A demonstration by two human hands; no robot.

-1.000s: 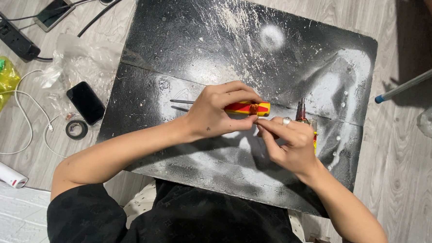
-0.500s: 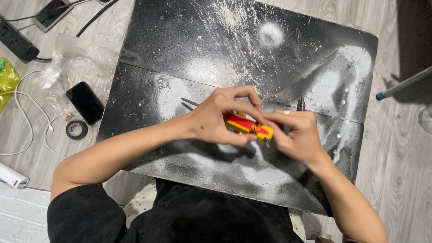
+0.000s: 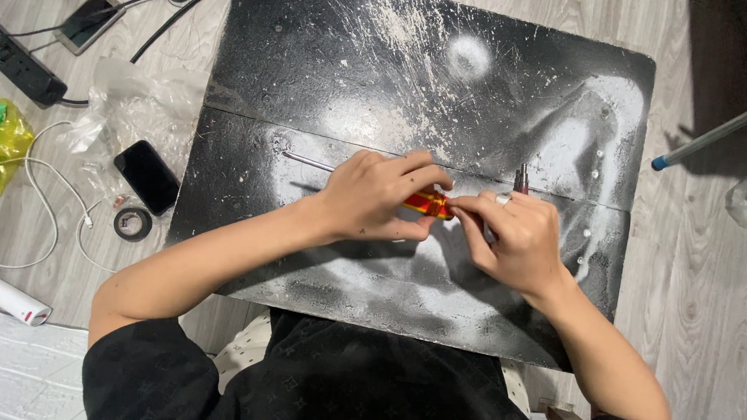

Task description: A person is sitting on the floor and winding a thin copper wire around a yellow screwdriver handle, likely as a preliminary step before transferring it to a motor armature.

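- Pale wood-look flooring point(image 3: 706, 275) surrounds a scuffed black board point(image 3: 329, 65), streaked with white, where a person in a black top works.
- Near the board's middle lies a screwdriver point(image 3: 424, 204) with a red and yellow handle.
- Its long axis runs side to side; the thin metal shaft points left, emerging beyond the left hand point(image 3: 374, 197).
- That hand is curled closed over the handle from above.
- Just right, the right hand point(image 3: 515, 237) pinches the handle's end with nearly closed fingertips.
- Left of the board lie a black phone point(image 3: 146, 177), a tape roll point(image 3: 132, 223), a white cable point(image 3: 22, 178) and clear plastic wrap point(image 3: 134, 107).
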